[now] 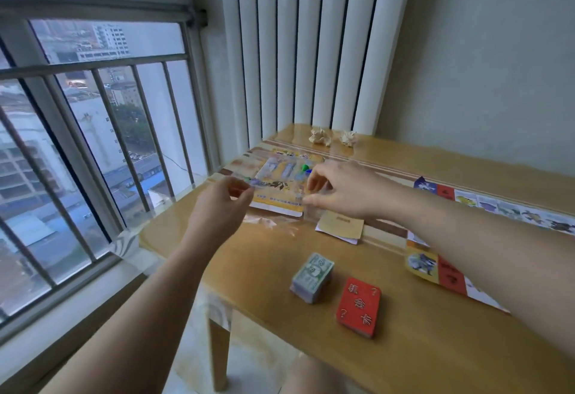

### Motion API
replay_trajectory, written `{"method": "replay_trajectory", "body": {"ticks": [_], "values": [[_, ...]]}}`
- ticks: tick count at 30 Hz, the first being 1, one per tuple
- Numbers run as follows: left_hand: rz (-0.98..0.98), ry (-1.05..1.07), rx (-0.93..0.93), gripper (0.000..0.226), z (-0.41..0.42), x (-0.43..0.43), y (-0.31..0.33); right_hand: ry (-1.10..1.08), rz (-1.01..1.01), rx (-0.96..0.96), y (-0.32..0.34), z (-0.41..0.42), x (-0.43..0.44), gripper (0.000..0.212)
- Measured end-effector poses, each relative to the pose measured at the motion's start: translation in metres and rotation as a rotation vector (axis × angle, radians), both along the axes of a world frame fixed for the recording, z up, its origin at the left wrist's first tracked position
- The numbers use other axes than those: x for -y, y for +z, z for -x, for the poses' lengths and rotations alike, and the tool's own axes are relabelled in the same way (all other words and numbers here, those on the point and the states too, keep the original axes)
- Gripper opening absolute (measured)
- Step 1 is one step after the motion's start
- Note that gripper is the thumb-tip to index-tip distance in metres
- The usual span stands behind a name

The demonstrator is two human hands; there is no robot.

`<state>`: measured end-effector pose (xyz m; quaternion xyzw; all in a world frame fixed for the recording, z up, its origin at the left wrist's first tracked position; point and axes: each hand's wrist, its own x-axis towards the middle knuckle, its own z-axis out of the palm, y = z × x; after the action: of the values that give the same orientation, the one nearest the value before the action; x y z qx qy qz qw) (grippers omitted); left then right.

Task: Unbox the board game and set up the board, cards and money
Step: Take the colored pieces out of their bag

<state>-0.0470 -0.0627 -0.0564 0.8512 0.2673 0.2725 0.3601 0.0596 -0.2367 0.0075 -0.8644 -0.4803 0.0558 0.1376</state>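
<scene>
A flat yellow game box (273,182) lies at the table's far left corner, with small green and blue pieces (306,169) on it. My left hand (224,197) pinches the box's left edge. My right hand (334,188) pinches a clear plastic wrapper at the box's right side. A stack of green paper money (312,277) and a red card deck (359,306) sit nearer on the table. The unfolded game board (435,272) lies at the right, partly hidden under my right forearm.
A tan booklet (340,225) lies beside the box, with crumpled clear plastic (267,222) in front of it. Two crumpled paper balls (334,138) sit at the table's far edge (404,151). A barred window is at left, a white radiator behind.
</scene>
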Motion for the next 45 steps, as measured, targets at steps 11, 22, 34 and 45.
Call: {"method": "replay_trajectory", "body": {"ticks": [11, 22, 34, 45], "values": [[-0.028, 0.11, -0.075, 0.024, -0.038, -0.062, -0.01, 0.108, 0.095, -0.053, -0.008, -0.041, -0.141, 0.028], [-0.036, 0.22, 0.157, 0.033, -0.06, -0.031, -0.064, 0.091, 0.377, 0.033, -0.024, -0.066, -0.186, 0.04], [-0.126, 0.178, 0.096, 0.055, -0.059, -0.036, -0.072, 0.068, 0.39, -0.282, -0.023, -0.072, -0.205, 0.026], [-0.169, 0.196, 0.091, 0.067, -0.059, -0.036, -0.076, 0.063, 0.419, -0.407, -0.029, -0.08, -0.204, 0.013]]}}
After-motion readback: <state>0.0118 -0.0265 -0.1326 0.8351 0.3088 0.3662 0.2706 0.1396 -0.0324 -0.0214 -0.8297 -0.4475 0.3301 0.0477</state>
